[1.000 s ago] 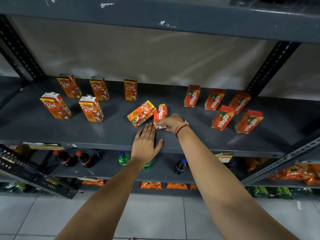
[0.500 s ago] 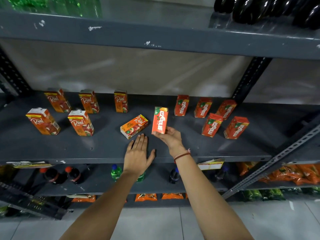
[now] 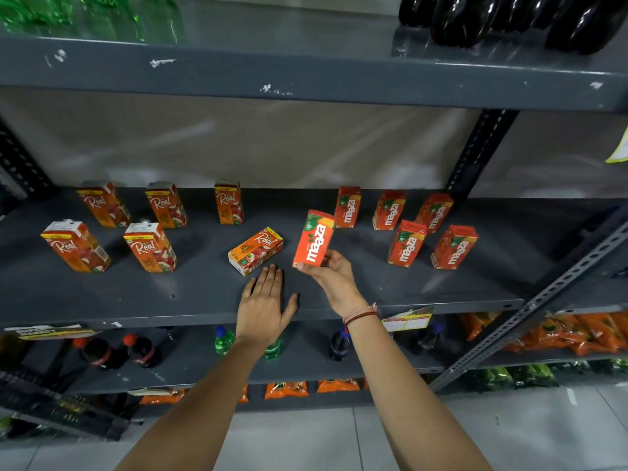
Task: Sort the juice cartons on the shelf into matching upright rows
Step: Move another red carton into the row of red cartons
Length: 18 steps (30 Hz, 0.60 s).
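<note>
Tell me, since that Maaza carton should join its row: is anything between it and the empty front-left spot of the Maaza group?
Nothing visible. The held Maaza carton in the right hand faces bare shelf up to the standing front Maaza carton.

shelf (image 3: 102, 294): matt grey painted metal, chipped | cartons (image 3: 149, 246): glossy printed card | bottles (image 3: 509, 18): shiny plastic

"Real" is printed on the five upright cartons (image 3: 149, 246) at 9 o'clock and, with "APPLE", on the toppled carton (image 3: 255, 250). "maaza" runs up the held carton (image 3: 313, 239) and the five cartons (image 3: 406, 244) at 3 o'clock.
</note>
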Tool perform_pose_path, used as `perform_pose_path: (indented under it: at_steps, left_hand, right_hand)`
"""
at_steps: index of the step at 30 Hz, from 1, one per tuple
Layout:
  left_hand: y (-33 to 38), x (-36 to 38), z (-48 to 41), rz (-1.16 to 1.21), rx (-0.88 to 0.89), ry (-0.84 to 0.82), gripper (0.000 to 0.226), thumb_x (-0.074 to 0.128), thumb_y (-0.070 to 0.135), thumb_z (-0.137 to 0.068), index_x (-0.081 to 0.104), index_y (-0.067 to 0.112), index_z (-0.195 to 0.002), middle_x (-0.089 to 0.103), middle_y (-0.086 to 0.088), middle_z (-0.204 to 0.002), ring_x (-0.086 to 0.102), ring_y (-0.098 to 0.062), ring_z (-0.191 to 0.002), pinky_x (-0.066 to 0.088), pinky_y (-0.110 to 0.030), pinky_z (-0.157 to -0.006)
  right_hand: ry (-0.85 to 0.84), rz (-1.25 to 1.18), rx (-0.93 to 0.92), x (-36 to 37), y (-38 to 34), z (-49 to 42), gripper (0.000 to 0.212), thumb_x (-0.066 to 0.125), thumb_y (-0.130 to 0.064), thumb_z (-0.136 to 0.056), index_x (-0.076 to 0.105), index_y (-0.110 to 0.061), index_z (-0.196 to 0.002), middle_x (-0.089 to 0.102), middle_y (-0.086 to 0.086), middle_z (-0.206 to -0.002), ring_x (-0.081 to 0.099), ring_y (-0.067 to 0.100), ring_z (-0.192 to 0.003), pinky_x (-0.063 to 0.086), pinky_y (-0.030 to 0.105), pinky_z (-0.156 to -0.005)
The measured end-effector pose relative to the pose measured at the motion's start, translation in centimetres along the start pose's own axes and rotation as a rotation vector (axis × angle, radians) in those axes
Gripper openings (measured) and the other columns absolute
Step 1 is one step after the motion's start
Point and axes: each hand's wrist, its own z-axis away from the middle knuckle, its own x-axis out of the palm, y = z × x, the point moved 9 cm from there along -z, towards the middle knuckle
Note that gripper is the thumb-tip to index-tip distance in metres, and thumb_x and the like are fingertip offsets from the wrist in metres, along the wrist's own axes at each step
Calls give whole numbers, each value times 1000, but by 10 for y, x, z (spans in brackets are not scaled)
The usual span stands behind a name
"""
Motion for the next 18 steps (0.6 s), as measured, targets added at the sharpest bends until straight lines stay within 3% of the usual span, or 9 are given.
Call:
perform_pose_path:
  at_steps: [3, 6, 9, 12, 18]
  left_hand:
    - [0, 1, -1, 2, 4, -4, 65, 29, 47, -91, 49, -1, -130, 51, -17, -135, 45, -27, -127, 34, -43, -104]
    - [-1, 1, 0, -4, 1, -14, 66, 27, 48, -91, 49, 0, -131, 50, -16, -136, 45, -27, -127, 33, -43, -104]
    - [0, 1, 0, -2, 0, -31, 70, 18, 51, -94, 49, 0, -131, 51, -16, -136, 45, -27, -127, 33, -43, -104]
    - [0, 0, 0, -2, 3, -40, 77, 8, 54, -94, 49, 0, -130, 51, -16, -135, 45, -27, -127, 32, -43, -105]
    - [0, 2, -1, -8, 8, -13, 65, 26, 48, -92, 50, 0, -130, 51, -16, -135, 45, -27, -127, 32, -43, -105]
  right_hand:
    - [59, 66, -65, -24, -11, -6, 50, 79, 2, -64, 55, -8, -106, 67, 8, -103, 63, 23, -102, 47, 37, -95]
    - [161, 220, -92, -56, -22, -9, 47, 84, -1, -57, 63, -11, -98, 69, 10, -105, 65, 21, -96, 51, 38, -90]
    - [227, 442, -98, -85, -32, -17, 48, 86, -5, -55, 65, -6, -98, 70, 16, -106, 65, 26, -98, 50, 42, -95]
    - [208, 632, -66, -99, -38, -26, 57, 87, -9, -55, 62, -2, -106, 68, 17, -111, 62, 31, -107, 47, 46, -100]
    - [67, 867, -15, -94, -49, -40, 60, 80, -12, -69, 50, -1, -120, 60, 17, -126, 56, 33, -117, 43, 42, -102]
